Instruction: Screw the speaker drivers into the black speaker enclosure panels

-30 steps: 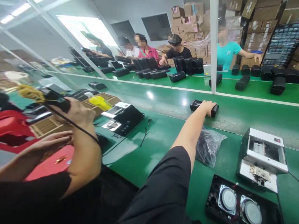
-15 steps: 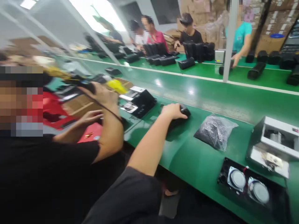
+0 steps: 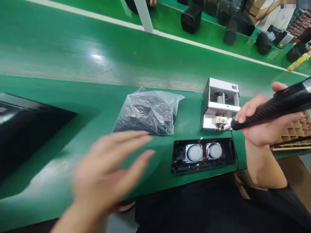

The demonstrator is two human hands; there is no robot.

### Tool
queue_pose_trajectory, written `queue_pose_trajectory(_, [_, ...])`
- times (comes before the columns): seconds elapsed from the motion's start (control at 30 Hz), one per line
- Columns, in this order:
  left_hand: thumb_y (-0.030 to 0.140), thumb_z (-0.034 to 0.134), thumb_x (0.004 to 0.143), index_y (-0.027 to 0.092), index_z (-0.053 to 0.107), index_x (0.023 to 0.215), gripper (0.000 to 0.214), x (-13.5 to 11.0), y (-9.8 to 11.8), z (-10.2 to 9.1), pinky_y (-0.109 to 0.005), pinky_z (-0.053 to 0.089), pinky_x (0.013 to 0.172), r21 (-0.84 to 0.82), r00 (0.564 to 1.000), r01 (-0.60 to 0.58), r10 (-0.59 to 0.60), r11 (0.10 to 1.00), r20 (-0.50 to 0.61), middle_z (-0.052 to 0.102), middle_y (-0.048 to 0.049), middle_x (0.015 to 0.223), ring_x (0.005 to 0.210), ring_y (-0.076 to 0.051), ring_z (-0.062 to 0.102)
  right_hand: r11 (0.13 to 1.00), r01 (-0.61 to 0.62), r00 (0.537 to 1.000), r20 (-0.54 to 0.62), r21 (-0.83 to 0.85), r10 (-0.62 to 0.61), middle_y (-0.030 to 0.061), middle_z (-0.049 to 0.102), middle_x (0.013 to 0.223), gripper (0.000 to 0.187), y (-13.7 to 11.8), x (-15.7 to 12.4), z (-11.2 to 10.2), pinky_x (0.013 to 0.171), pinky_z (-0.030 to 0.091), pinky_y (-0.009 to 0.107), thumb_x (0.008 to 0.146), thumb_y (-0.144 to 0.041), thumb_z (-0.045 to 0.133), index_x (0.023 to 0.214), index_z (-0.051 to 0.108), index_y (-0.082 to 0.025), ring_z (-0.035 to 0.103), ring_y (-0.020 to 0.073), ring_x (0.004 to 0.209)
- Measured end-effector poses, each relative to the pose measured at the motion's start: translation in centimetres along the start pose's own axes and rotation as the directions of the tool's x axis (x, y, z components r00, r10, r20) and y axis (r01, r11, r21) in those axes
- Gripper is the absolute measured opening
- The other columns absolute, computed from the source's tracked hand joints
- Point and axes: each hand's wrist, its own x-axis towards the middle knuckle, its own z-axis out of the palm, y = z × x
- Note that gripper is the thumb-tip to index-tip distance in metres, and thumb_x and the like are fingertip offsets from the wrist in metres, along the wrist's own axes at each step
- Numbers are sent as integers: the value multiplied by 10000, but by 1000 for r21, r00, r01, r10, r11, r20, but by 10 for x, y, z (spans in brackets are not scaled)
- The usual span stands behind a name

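Observation:
My left hand hovers open over the green bench, fingers stretched and smeared by motion, holding nothing. It is nearest a clear plastic bag of small black parts. My right hand is closed round a black electric screwdriver, whose tip points left toward a white screw feeder. Just below lies a black speaker panel with two round silver drivers and red wires, at the bench's near edge. A large black housing lies at the far left.
A green conveyor belt runs behind the bench. Beyond it several black speaker bodies stand on the far bench, by a white post. A cardboard divider tray sits at the right. Another person's arm shows at top right.
The view has swung right and down. The hand that drew a black housing off the belt onto the bench has let go and is open. My right hand with the screwdriver has come into view.

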Motion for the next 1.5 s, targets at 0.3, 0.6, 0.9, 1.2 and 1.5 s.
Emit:
queue_pose_trajectory(0.3, [274, 726, 1088, 204, 780, 1200, 142, 13, 91, 45, -424, 491, 809, -93, 945, -236, 251, 967, 212, 844, -66, 1170, 960, -252, 742, 998, -52, 996, 73, -20, 54, -93, 623, 615, 594, 35, 5, 10, 318, 402, 265, 979, -851, 578, 1136, 642, -282, 515, 133, 380])
queue_pose_trajectory(0.6, [322, 806, 1046, 208, 823, 1211, 201, 26, 89, 41, -446, 499, 879, -51, 919, -188, 194, 981, 342, 842, -87, 1251, 1069, -294, 769, 999, -52, 998, 43, 16, 51, -71, 666, 615, 620, 31, 5, 11, 321, 391, 260, 941, -778, 719, 1234, 677, -233, 519, 129, 374])
queue_pose_trajectory(0.9, [239, 860, 965, 258, 818, 1237, 275, 46, 78, 44, -432, 415, 856, -87, 828, -229, 241, 969, 507, 861, -43, 1303, 1127, -281, 805, 983, -180, 983, 34, 36, 179, -26, 729, 665, 535, -34, -46, 7, 362, 541, 353, 984, -679, 732, 1295, 754, -244, 587, 192, 405])
queue_pose_trajectory(1.2, [215, 803, 972, 261, 819, 1199, 232, 49, 89, 49, -422, 358, 818, -43, 832, -170, 167, 984, 530, 882, -48, 1177, 1050, -299, 812, 964, -262, 961, 97, 40, 257, -74, 742, 670, 526, -27, -90, 15, 458, 585, 335, 868, -620, 901, 1255, 753, -296, 598, 160, 436])
queue_pose_trajectory(1.5, [292, 815, 1001, 246, 794, 1252, 256, 50, 90, 47, -410, 381, 866, -46, 809, -126, 129, 991, 573, 876, -53, 1157, 1080, -304, 802, 978, -203, 977, 57, -48, 205, -72, 647, 560, 614, -17, -98, 21, 376, 503, 330, 1002, -854, 532, 1200, 779, -327, 492, 155, 349])
